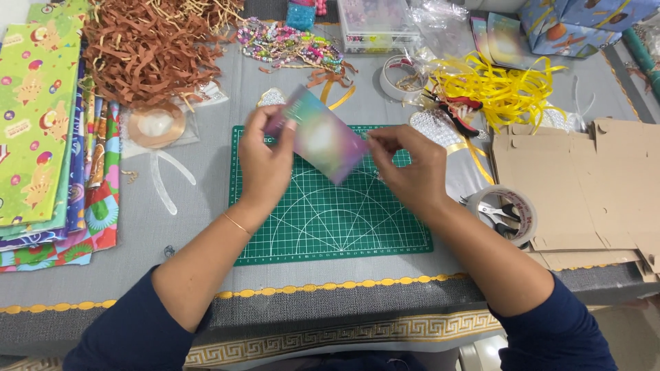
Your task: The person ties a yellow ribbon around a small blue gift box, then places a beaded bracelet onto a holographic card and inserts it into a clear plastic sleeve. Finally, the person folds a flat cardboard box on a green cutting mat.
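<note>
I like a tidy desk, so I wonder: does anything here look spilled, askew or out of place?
Nothing is damaged, but the brown shredded paper and yellow ribbon sprawl loose over the table. Both hands, left and right, hold a card tilted above the green mat.

I'm looking down on a table [206,62] under a grey cloth, evenly lit from above, no hard shadows. Along the near edge runs a yellow scalloped trim [344,284], and below it a gold key-pattern border [357,331]. At the far right a darker grey strip [629,82] shows beyond the cloth's edge. At the near right corner I see a pale patch of floor [629,336]. No walls or windows in view.
</note>
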